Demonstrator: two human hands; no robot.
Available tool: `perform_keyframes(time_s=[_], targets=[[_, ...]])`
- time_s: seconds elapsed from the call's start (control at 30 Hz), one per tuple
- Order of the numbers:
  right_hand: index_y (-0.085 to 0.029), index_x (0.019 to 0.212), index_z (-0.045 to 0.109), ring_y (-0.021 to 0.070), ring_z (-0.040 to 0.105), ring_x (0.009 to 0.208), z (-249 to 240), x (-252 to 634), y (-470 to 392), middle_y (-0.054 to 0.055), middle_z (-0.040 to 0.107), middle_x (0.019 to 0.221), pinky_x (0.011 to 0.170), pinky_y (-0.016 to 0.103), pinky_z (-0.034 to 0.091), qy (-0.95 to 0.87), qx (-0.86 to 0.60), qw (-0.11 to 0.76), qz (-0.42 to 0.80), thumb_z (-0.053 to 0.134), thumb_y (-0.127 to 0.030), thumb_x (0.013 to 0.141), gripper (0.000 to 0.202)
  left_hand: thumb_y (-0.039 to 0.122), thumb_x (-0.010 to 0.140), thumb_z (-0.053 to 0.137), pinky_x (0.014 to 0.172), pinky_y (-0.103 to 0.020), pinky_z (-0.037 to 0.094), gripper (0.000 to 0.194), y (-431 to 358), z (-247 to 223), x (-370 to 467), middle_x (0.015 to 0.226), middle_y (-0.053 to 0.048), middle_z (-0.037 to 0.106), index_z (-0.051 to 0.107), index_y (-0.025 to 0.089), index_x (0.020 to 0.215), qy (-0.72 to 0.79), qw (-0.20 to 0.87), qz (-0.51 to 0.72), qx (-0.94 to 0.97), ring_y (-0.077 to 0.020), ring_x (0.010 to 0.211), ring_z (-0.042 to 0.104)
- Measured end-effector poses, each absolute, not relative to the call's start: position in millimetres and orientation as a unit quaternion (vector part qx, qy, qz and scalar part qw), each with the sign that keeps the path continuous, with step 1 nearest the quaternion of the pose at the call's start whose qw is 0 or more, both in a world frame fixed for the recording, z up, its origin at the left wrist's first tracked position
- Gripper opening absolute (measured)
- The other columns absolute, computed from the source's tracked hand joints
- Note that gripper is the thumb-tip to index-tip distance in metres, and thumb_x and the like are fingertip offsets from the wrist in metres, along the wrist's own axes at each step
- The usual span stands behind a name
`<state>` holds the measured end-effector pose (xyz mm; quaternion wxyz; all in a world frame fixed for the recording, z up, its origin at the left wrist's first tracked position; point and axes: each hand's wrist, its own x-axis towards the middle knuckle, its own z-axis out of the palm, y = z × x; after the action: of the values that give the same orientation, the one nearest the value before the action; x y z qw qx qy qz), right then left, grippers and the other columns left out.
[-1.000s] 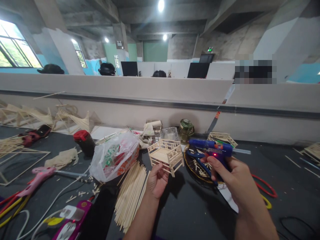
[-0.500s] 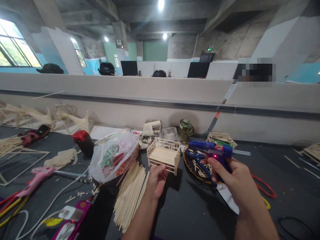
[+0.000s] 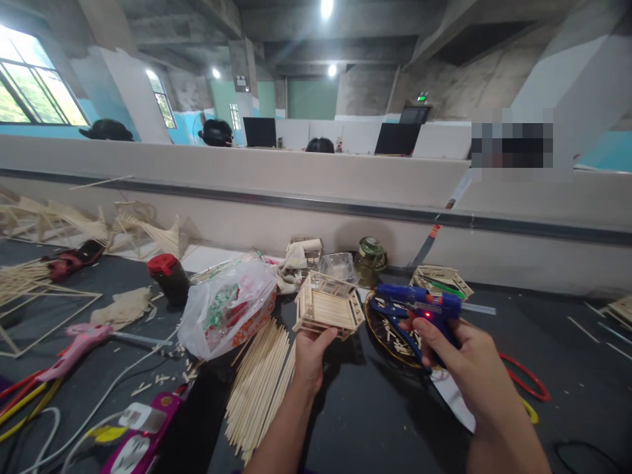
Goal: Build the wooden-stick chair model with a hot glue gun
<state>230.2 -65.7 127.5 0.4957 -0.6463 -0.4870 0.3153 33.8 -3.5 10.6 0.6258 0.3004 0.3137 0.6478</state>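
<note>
Around the near edge of the small wooden model, the fingers of the left hand are clamped, thumb on the near side, the others mostly hidden beneath. The model is in the air above the table. It has just been tipped toward the person, so its slatted floor now shows more squarely than a moment ago. That seems a change of angle only, bringing the inside into view for the work.

The right hand has its fingers wrapped round the handle of a blue glue gun, whose red light is lit. The nozzle points toward the model but stays apart from it; whether the trigger is pressed cannot be told.

Just below the gun, blue pliers lie across a round dish of offcuts. Beside the left forearm lies a bundle of sticks; farther left are a plastic bag, a red-lidded bottle and a pink glue gun.
</note>
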Motion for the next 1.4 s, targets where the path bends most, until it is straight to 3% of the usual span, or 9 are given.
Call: perform_keyframes(time_s=[0.23, 0.53, 0.67, 1.23, 1.4], targets=[[-0.012, 0.085, 0.072, 0.0142, 0.055, 0.049, 125.3, 231.4, -64.0, 0.007, 0.068, 0.063, 0.046, 0.024, 0.046, -0.49, -0.664, 0.474, 0.307, 0.068, -0.062, 0.074, 0.051, 0.023, 0.062, 0.083, 0.095, -0.037, 0.05, 0.036, -4.0, 13.9, 35.3, 0.099, -0.009, 0.076, 0.074, 0.014, 0.096, 0.355, 0.583, 0.656, 0.322, -0.0229, 0.097, 0.069], [-0.014, 0.082, 0.073, 0.0157, 0.056, 0.051, 124.0, 231.5, -63.8, 0.006, 0.068, 0.061, 0.048, 0.025, 0.047, -0.498, -0.671, 0.46, 0.3, 0.068, -0.062, 0.074, 0.049, 0.026, 0.059, 0.084, 0.095, -0.038, 0.051, 0.034, -6.4, 21.0, 36.7, 0.096, -0.01, 0.077, 0.075, 0.015, 0.089, 0.369, 0.58, 0.647, 0.329, -0.024, 0.094, 0.07], [-0.015, 0.081, 0.073, 0.0154, 0.057, 0.051, 127.4, 228.5, -62.9, 0.008, 0.072, 0.071, 0.048, 0.025, 0.048, -0.495, -0.665, 0.467, 0.306, 0.069, -0.061, 0.073, 0.047, 0.028, 0.058, 0.085, 0.095, -0.038, 0.051, 0.031, -6.1, 21.8, 36.9, 0.095, -0.01, 0.077, 0.075, 0.015, 0.085, 0.372, 0.578, 0.644, 0.335, -0.0242, 0.094, 0.07], [-0.014, 0.085, 0.073, 0.0163, 0.058, 0.051, 127.6, 228.2, -63.4, 0.01, 0.073, 0.075, 0.05, 0.027, 0.048, -0.512, -0.658, 0.462, 0.302, 0.067, -0.06, 0.076, 0.048, 0.026, 0.059, 0.084, 0.092, -0.039, 0.052, 0.031, -3.5, 12.9, 38.4, 0.095, -0.011, 0.077, 0.075, 0.015, 0.086, 0.371, 0.575, 0.639, 0.353, -0.0245, 0.091, 0.071], [-0.013, 0.085, 0.074, 0.0168, 0.057, 0.049, 129.7, 226.8, -63.7, 0.006, 0.067, 0.058, 0.048, 0.027, 0.044, -0.515, -0.671, 0.445, 0.293, 0.065, -0.063, 0.075, 0.052, 0.027, 0.061, 0.083, 0.09, -0.037, 0.053, 0.032, -2.9, 8.6, 38.2, 0.095, -0.011, 0.077, 0.075, 0.014, 0.09, 0.371, 0.572, 0.633, 0.366, -0.0233, 0.089, 0.07]])
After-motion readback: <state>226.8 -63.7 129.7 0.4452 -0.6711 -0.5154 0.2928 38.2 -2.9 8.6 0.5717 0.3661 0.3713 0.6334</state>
